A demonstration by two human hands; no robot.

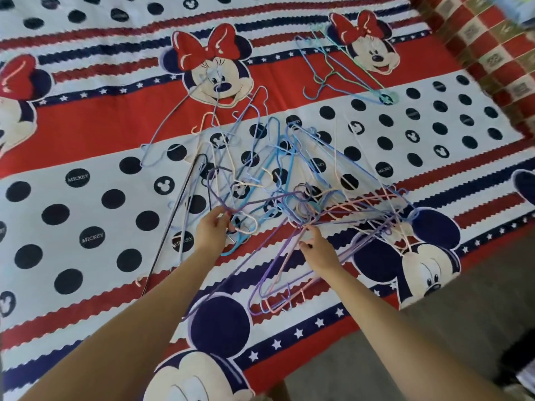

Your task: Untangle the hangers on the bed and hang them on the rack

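Tangle of wire hangers (278,180) at frame centre on bed sheet (86,198) (cartoon-mouse print, red and navy stripes, dots). Left hand (211,230) pinches purple hanger (231,202) at tangle's lower-left edge. Right hand (318,250) — fingers curled round bunch of pink and purple hangers (289,273) at lower centre. Small separate cluster (341,68) — upper right, well apart. Red checked floor (492,47) in top-right corner.

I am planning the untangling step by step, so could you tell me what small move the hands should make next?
Probably draw the hands gently apart. The left hand pinches a purple hanger and the right hand grips wires at the knot in the tangled pile, so a slow pull should show which hanger comes free.
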